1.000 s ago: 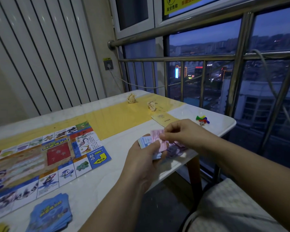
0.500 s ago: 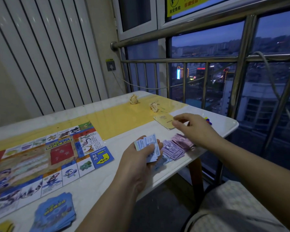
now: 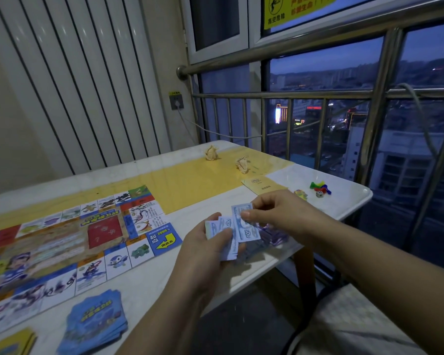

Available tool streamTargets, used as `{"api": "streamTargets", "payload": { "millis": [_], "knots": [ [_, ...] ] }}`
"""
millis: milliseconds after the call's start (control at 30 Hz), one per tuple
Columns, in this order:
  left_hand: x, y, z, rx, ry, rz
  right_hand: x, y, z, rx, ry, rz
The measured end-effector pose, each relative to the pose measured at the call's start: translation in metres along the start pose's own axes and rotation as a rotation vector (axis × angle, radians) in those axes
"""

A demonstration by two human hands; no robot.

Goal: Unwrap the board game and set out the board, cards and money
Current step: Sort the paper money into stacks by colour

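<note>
Money sorting: left grip [image 3: 205, 243] clasps banknote stack [image 3: 215, 228], right grip [image 3: 280, 211] pinches 500 note [image 3: 245, 228] off it; next likely needs laying it right of board [image 3: 100, 226].

A single head-worn view looks forward and down across the desk [image 3: 149, 285] from its near edge, close above it, facing the window railing [image 3: 318, 94] beyond.

The white counter [image 3: 149, 280] is crossed by a yellow sheet [image 3: 180, 183], on which a crumpled paper wad [image 3: 211, 152] and a second wad [image 3: 242, 164] are set. The game board [image 3: 69, 242] is laid flat at the left, with a blue card deck [image 3: 95, 321] near the front edge. Coloured tokens [image 3: 319, 187] and a die [image 3: 319, 193] are gathered at the right corner.
</note>
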State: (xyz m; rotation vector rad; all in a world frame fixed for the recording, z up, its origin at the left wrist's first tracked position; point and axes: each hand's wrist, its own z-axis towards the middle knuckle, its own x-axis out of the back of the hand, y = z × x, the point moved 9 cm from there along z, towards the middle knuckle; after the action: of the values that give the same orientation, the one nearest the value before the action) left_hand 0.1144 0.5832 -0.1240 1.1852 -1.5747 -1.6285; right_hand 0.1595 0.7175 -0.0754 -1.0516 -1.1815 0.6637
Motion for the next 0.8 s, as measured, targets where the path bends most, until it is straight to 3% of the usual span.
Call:
{"api": "streamTargets", "payload": {
  "millis": [200, 367, 633, 800],
  "knots": [
    [0.006, 0.003, -0.004, -0.048, 0.037, 0.025, -0.022, -0.005, -0.005, -0.001, -0.066, 0.012],
    [0.02, 0.001, -0.008, 0.049, 0.091, -0.166, -0.016, -0.007, -0.004, -0.038, 0.026, 0.053],
    [0.038, 0.012, -0.015, -0.067, 0.132, 0.012, -0.045, -0.021, -0.008, 0.018, -0.094, -0.037],
    [0.041, 0.014, -0.017, -0.09, 0.149, 0.064, -0.058, -0.016, -0.006, -0.025, -0.097, 0.052]
  ]
}}
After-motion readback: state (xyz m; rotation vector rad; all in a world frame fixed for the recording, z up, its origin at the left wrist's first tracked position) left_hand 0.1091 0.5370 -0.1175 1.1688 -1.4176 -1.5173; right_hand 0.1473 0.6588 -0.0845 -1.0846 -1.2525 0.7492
